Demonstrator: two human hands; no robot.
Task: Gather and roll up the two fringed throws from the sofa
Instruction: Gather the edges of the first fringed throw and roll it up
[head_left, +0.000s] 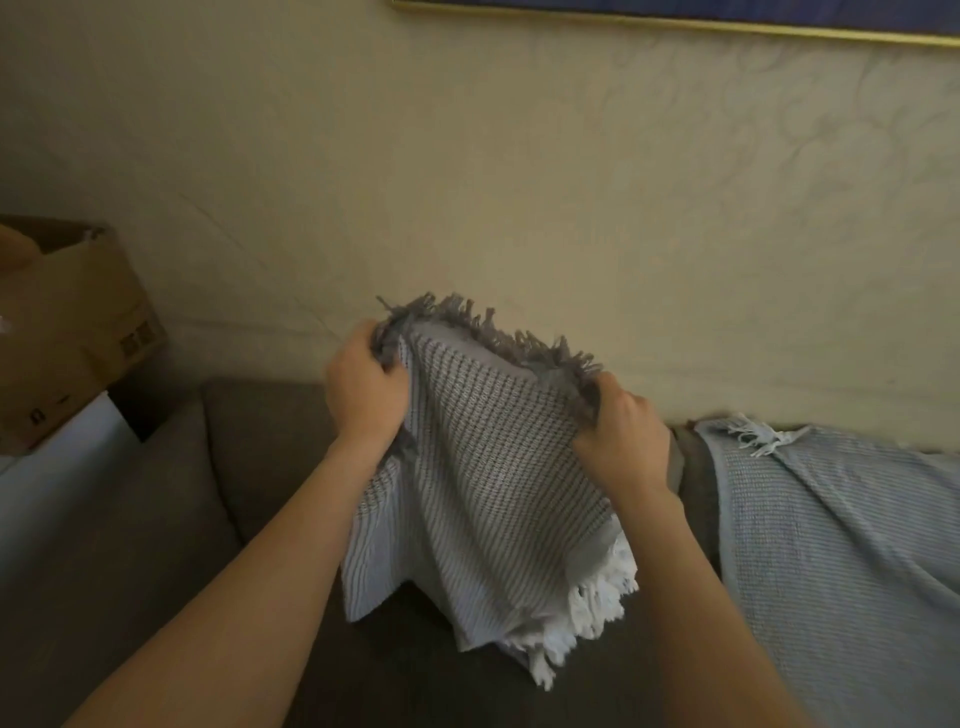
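A grey-and-white striped throw (483, 488) hangs folded in the air above the brown sofa (171, 545). Dark grey fringe runs along its top edge and white fringe dangles at its lower right. My left hand (363, 387) grips the top left corner of this throw. My right hand (618, 436) grips the top right corner. A second throw, pale blue (831, 540) with light fringe, lies draped over the sofa's back and seat at the right, apart from both hands.
A cardboard box (67, 332) stands on a white surface beside the sofa's left arm. The cream patterned wall (571, 182) rises right behind the sofa back, with a gold-framed picture edge (675, 21) at the top.
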